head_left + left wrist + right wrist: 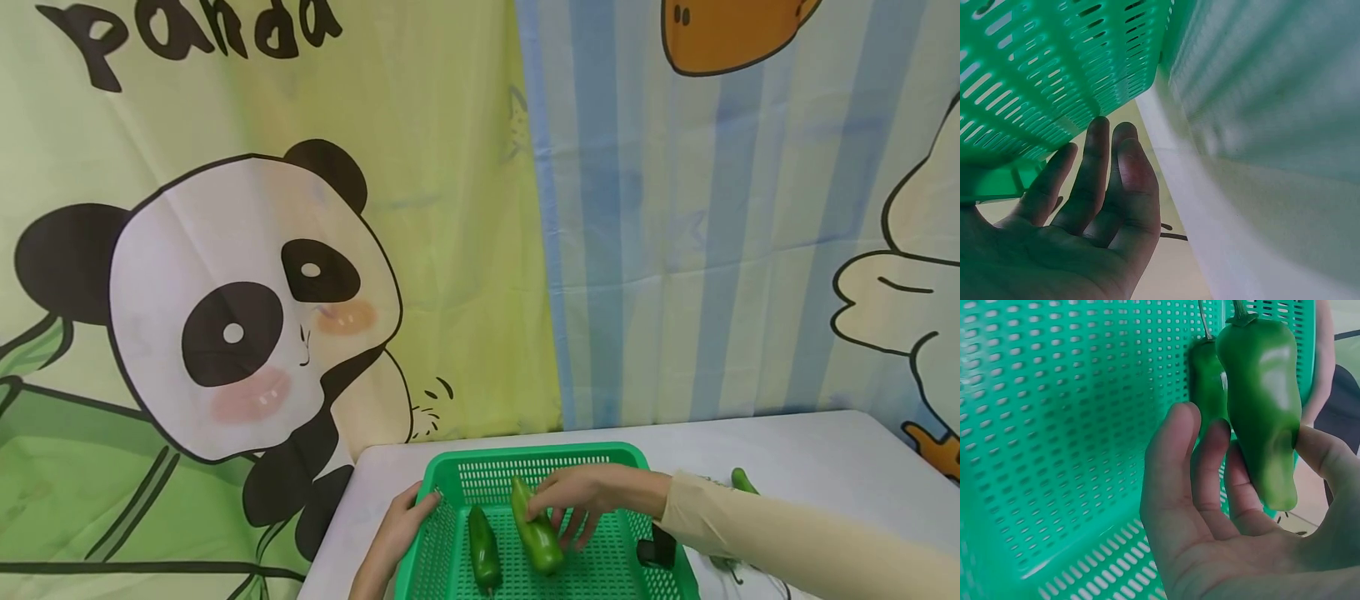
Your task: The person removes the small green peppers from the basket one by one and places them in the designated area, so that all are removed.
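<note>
My right hand (581, 498) pinches a green pepper (538, 542) between thumb and fingers, over the inside of a green plastic basket (536, 452). In the right wrist view this pepper (1263, 381) points its stem away from my palm. Another, darker green pepper (483, 554) lies in the basket, to the left of the held one. At the basket's left side, my left hand (397, 529) grips the rim, thumb over the edge. The left wrist view shows its fingers (1088, 181) outside, against the slotted wall.
On the white table (795, 442), right of the basket, another green pepper (742, 480) shows partly behind my right sleeve (780, 525). A stem (726, 567) peeks out below the sleeve. Printed curtains (480, 250) hang behind the table.
</note>
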